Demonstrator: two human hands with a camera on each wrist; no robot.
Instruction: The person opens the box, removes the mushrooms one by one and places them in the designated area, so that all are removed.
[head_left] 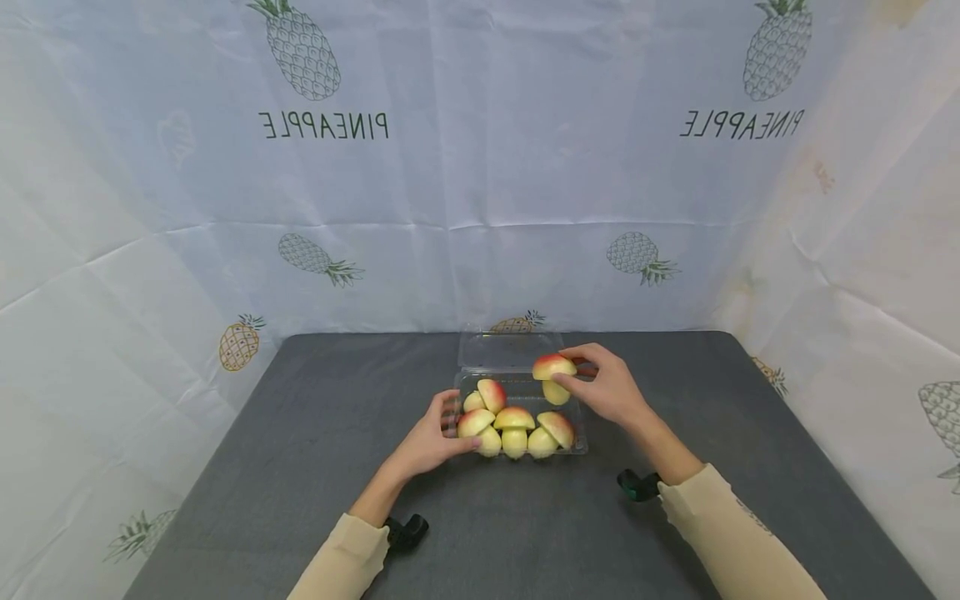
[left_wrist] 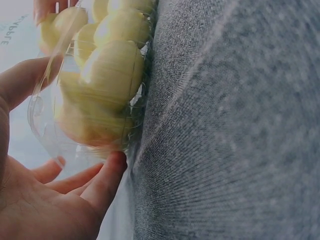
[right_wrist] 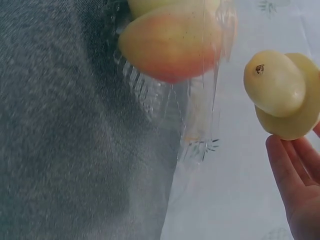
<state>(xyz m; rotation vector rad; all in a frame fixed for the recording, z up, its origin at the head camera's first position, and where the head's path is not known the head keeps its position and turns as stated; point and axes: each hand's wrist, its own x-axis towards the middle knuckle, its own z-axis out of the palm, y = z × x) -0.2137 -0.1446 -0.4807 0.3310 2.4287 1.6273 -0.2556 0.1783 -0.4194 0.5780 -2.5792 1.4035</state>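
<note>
In the head view a clear plastic box stands with its lid raised at the back. Inside lie several mushroom-shaped pieces with red-and-yellow caps and pale stems, most in the front row and one at the back left. My left hand grips the box's left end, thumb toward the front corner. Over the back right part of the box, my right hand pinches another mushroom-shaped piece by its cap, stem downward. The right wrist view shows this piece from its stem end, at the fingertips.
Dark grey cloth covers the table under the box. White curtains with pineapple prints hang close behind the table and along both sides. A black wrist device sits at the left cuff, another at the right.
</note>
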